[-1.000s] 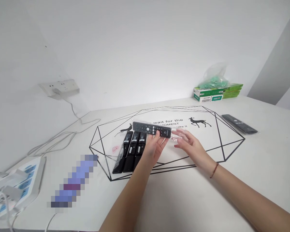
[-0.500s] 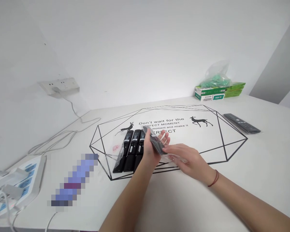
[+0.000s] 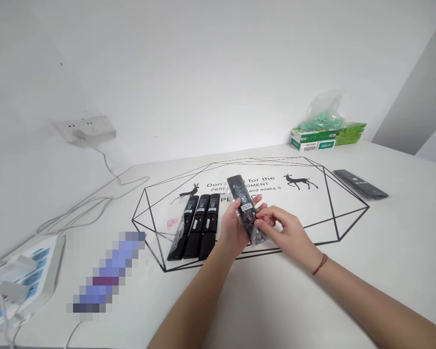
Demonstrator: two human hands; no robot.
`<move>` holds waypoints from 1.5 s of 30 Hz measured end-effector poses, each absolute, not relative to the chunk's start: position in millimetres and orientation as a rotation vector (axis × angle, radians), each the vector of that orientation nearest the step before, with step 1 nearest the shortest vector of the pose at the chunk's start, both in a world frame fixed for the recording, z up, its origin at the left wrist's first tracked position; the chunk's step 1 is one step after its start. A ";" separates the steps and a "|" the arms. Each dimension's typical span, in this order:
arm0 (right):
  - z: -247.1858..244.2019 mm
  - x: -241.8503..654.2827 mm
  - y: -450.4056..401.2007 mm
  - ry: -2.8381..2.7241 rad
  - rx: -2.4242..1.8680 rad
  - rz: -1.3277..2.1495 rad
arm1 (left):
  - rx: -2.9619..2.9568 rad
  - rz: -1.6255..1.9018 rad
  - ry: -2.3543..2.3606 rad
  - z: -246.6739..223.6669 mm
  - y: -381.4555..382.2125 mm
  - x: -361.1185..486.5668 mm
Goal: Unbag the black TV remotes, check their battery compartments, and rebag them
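the left hand [image 3: 233,229] is curling its fingers around a long black plastic remote control [image 3: 240,191], back side up in a clear film sleeve [image 3: 257,237], just right of three slim black remotes [image 3: 200,225], while the right hand [image 3: 288,231] is pinching the sleeve's near part between thumb and forefinger.

Ahead of me, plain white back wall [image 3: 203,87]; at left, a white side wall [image 3: 18,106] carries a socket panel [image 3: 98,127], one plug [image 3: 80,134] inserted. White tabletop [image 3: 294,305], printed with black deer [image 3: 298,182] and geometric lines [image 3: 331,203], reaches the back wall. Grey surface [image 3: 410,92] far right. Light soft.
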State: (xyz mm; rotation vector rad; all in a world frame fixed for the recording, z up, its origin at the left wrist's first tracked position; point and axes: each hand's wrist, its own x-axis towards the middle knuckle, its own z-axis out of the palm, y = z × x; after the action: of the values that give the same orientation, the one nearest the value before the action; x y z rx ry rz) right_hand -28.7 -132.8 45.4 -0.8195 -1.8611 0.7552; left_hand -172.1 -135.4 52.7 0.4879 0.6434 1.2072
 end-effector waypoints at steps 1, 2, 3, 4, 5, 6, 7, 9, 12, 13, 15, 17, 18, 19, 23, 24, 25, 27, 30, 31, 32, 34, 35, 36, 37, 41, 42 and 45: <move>44.6 -29.0 -132.0 -1.855 -0.854 0.753 | 0.494 1.190 0.646 52.0 -135.6 -171.1; 43.8 -29.2 -131.6 -1.860 -0.871 0.743 | 0.499 1.180 0.654 51.7 -135.9 -170.1; 43.1 -29.3 -131.5 -1.871 -0.873 0.728 | 0.508 1.173 0.663 51.7 -136.3 -169.0; 42.6 -29.2 -131.6 -1.883 -0.866 0.709 | 0.519 1.165 0.671 52.1 -136.7 -167.8; 42.1 -29.0 -132.0 -1.892 -0.855 0.686 | 0.532 1.152 0.678 52.6 -137.3 -166.5; 41.7 -28.8 -132.5 -1.898 -0.847 0.663 | 0.546 1.135 0.682 53.2 -137.9 -165.0; 41.5 -28.4 -132.8 -1.901 -0.841 0.640 | 0.557 1.119 0.683 53.9 -138.6 -163.5; 41.7 -27.6 -132.9 -1.889 -0.844 0.607 | 0.578 1.111 0.686 55.2 -140.3 -160.5; 43.2 -26.5 -131.1 -1.844 -0.876 0.626 | 0.641 1.191 0.699 56.0 -143.0 -157.4; 43.7 -26.1 -130.2 -1.834 -0.890 0.635 | 0.665 1.221 0.703 55.9 -143.7 -157.0; 44.2 -25.4 -128.1 -1.823 -0.927 0.640 | 0.703 1.244 0.714 55.2 -144.7 -157.1; 43.6 -24.7 -126.0 -1.816 -0.959 0.625 | 0.745 1.203 0.717 54.6 -145.2 -158.0; 42.9 -24.4 -124.9 -1.807 -0.973 0.625 | 0.774 1.170 0.708 54.8 -145.5 -158.6; 42.2 -24.2 -123.9 -1.791 -0.987 0.639 | 0.805 1.134 0.691 55.5 -145.9 -159.4; 39.2 -23.9 -120.3 -1.687 -1.007 0.827 | 0.922 1.019 0.596 62.9 -148.9 -163.8; 38.8 -23.9 -119.7 -1.657 -1.001 0.873 | 0.947 0.996 0.586 65.1 -149.8 -165.3; 38.6 -23.9 -119.2 -1.630 -0.989 0.909 | 0.972 0.977 0.583 66.9 -150.4 -166.9; 39.0 -23.9 -118.5 -1.576 -0.953 0.969 | 1.002 0.948 0.579 68.9 -150.8 -169.8; 41.2 -24.4 -118.0 -1.491 -0.897 1.108 | 0.979 0.928 0.556 67.6 -148.4 -172.4; 42.1 -24.7 -117.9 -1.463 -0.887 1.161 | 0.957 0.926 0.546 66.4 -146.9 -172.7; 42.9 -25.1 -117.7 -1.437 -0.880 1.209 | 0.936 0.927 0.535 65.3 -145.4 -173.0; 44.0 -25.9 -117.4 -1.402 -0.868 1.281 | 0.904 0.929 0.510 63.5 -142.8 -173.9; 44.3 -26.1 -117.1 -1.393 -0.857 1.300 | 0.892 0.923 0.501 63.1 -142.0 -174.8; 44.4 -26.1 -116.8 -1.388 -0.845 1.309 | 0.882 0.908 0.496 63.1 -141.6 -175.9; 44.4 -25.9 -116.4 -1.386 -0.840 1.315 | 0.872 0.883 0.498 63.3 -141.5 -177.2; 43.6 -23.5 -113.7 -1.374 -0.931 1.350 | 0.831 0.792 0.542 64.0 -143.9 -181.3; 43.1 -22.8 -112.6 -1.364 -0.960 1.374 | 0.822 0.790 0.563 63.6 -144.7 -181.3; 40.2 -22.0 -108.9 -1.334 -0.986 1.439 | 0.794 0.834 0.648 61.9 -145.7 -178.1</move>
State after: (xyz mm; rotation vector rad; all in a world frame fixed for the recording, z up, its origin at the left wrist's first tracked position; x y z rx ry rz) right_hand -22.0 -108.9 40.2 -0.9863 -1.3340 1.4392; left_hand -178.1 -145.7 61.9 0.7945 0.6481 0.8343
